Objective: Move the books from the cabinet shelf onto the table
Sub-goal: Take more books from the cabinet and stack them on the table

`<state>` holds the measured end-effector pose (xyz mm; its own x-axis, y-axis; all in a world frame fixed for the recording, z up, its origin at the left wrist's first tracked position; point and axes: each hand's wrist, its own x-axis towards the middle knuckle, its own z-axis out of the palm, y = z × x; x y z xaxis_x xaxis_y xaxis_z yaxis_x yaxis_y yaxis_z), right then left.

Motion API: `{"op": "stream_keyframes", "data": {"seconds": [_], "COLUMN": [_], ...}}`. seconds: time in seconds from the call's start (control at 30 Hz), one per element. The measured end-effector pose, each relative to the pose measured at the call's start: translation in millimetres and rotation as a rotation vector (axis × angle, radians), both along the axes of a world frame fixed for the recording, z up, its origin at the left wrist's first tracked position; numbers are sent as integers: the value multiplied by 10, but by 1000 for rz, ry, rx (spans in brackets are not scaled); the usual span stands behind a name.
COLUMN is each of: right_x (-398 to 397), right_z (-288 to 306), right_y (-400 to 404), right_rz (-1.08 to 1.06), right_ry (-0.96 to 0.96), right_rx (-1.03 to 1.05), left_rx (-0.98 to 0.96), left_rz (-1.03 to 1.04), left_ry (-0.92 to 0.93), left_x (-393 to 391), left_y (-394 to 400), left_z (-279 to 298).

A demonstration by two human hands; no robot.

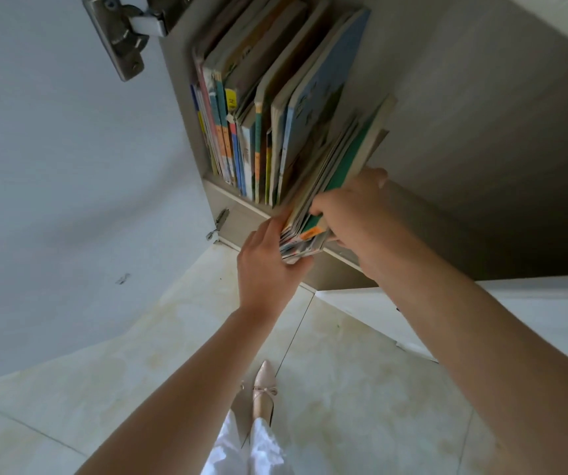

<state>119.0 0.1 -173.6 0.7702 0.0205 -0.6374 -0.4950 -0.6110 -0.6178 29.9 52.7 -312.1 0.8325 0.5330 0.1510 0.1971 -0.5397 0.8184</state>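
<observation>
Several thin, colourful books [241, 132] stand upright in a row on the cabinet shelf [231, 197]. A bundle of books [330, 176] with a green cover on its right side leans out over the shelf's front edge. My left hand [268, 258] presses against the bundle's left side and lower end. On the other side, my right hand [354, 207] grips it, fingers curled over the green cover. The bundle's upper end still lies inside the shelf, against a tall blue book [320, 94].
The open cabinet door [52, 149] hangs at the left, with a metal hinge [121, 29] at the top. Tiled floor [172, 354] lies below, where a foot in a pale pointed shoe [263, 389] stands. A white surface [532, 313] sits at the right.
</observation>
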Motion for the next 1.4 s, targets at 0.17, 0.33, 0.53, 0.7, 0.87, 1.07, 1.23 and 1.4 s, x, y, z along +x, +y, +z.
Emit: {"op": "stream_keyframes", "data": {"seconds": [0.17, 0.33, 0.53, 0.7, 0.87, 1.07, 1.23, 1.4], "right_x": [10, 3, 203, 299, 368, 434, 382, 409], "right_z": [15, -27, -218, -487, -676, -782, -718, -919], "right_y": [-104, -201, -513, -827, -921, -898, -926, -1075], "right_rz": [6, 44, -9, 110, 357, 551, 576, 548], "right_ry": [-20, 10, 141, -11, -45, -198, -338, -306], "right_rx": [66, 149, 294, 120, 54, 44, 103, 299], "left_rx": [-78, -130, -209, -307, -446, -467, -455, -422], "left_rz": [-14, 15, -23, -122, -190, -248, -257, -256], "left_ry": [-3, -50, -136, -133, -246, -269, -214, -156], "left_x": [102, 136, 1, -209, -419, -437, -450, -446], "left_y": [-84, -99, 56, 248, 320, 443, 473, 505], "left_z": [-3, -65, -139, -348, -529, -463, -458, -410]}}
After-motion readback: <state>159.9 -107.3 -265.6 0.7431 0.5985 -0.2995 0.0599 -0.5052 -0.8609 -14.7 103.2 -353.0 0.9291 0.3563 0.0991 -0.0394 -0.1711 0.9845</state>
